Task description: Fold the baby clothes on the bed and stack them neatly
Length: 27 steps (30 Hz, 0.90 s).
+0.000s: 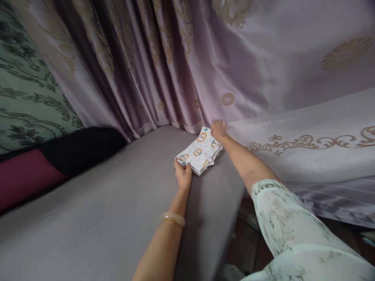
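A small stack of folded white cloths with orange and teal prints (pixel 200 150) lies near the far right corner of a grey mattress (pixel 102 210). My left hand (pixel 183 173) grips the near end of the stack, fingers closed on its edge. My right hand (pixel 218 129) is closed on the stack's far end, close against the curtain. A pale bangle (pixel 173 218) sits on my left wrist.
Mauve curtains with gold motifs (pixel 181 58) hang behind and to the right of the mattress. A black cushion (pixel 82 146) and a maroon one (pixel 26 175) lie at the left. A green patterned wall (pixel 23 89) stands behind them. Dark floor (pixel 249 242) shows at the right.
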Each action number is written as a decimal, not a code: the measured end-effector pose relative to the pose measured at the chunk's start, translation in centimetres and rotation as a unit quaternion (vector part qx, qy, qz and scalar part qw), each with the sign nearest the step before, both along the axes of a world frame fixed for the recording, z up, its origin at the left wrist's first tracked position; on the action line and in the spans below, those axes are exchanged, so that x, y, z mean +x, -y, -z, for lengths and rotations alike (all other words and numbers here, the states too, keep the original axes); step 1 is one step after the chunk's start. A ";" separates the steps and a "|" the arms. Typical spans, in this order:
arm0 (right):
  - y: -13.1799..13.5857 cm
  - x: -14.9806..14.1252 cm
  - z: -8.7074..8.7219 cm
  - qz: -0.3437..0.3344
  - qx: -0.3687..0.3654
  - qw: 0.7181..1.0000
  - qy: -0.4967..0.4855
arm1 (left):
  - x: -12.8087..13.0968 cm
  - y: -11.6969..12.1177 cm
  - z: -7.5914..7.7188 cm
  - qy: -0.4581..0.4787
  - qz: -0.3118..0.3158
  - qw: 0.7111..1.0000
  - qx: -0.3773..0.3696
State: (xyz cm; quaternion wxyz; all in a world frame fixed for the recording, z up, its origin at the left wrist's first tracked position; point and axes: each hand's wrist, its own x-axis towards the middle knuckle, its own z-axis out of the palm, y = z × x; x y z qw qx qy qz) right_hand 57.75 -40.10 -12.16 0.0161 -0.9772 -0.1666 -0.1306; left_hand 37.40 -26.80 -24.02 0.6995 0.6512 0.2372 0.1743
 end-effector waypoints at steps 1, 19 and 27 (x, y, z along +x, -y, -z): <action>0.0 -0.4 0.3 -0.005 -0.012 1.000 0.018 | -0.2 0.2 0.1 0.004 -0.025 0.998 0.052; -1.7 -3.5 7.9 0.057 0.061 0.996 0.045 | 0.6 1.3 2.5 0.076 -0.082 0.934 0.340; -2.4 -2.4 9.2 0.095 0.038 0.993 -0.060 | 0.7 1.4 2.6 0.087 -0.086 0.924 0.363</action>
